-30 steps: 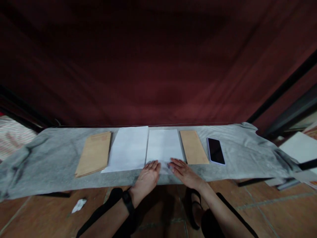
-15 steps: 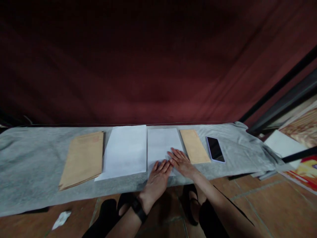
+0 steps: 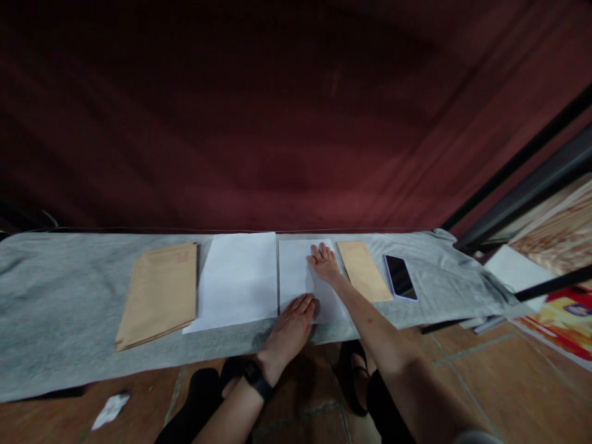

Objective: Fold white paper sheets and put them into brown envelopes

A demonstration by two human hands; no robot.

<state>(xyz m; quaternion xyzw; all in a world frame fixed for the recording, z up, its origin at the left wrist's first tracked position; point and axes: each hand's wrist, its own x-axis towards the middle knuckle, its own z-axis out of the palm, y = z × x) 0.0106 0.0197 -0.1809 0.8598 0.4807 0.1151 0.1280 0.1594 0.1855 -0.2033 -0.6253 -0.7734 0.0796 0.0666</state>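
Observation:
A narrow white sheet (image 3: 292,265) lies between a wider stack of white paper (image 3: 238,277) and a single tan envelope (image 3: 363,271). My left hand (image 3: 291,327) rests on the near edge of the narrow sheet, its fingers side by side and stretched out. Higher up, near the sheet's far right corner, my right hand (image 3: 324,262) presses on the paper with its fingers spread. Neither hand grips anything. Further left is a pile of large tan envelopes (image 3: 160,293).
All these items lie on a grey cloth (image 3: 69,296). To the right is a phone (image 3: 401,277) with a dark screen. A dark red curtain (image 3: 277,154) hangs behind. White crumpled tissue (image 3: 110,411) is on the tiled floor, and a red and yellow package (image 3: 567,317) stands at the right.
My right hand has moved away from my left hand, up toward the far edge of the narrow sheet. My left hand stays near the sheet's near edge. The view has shifted slightly.

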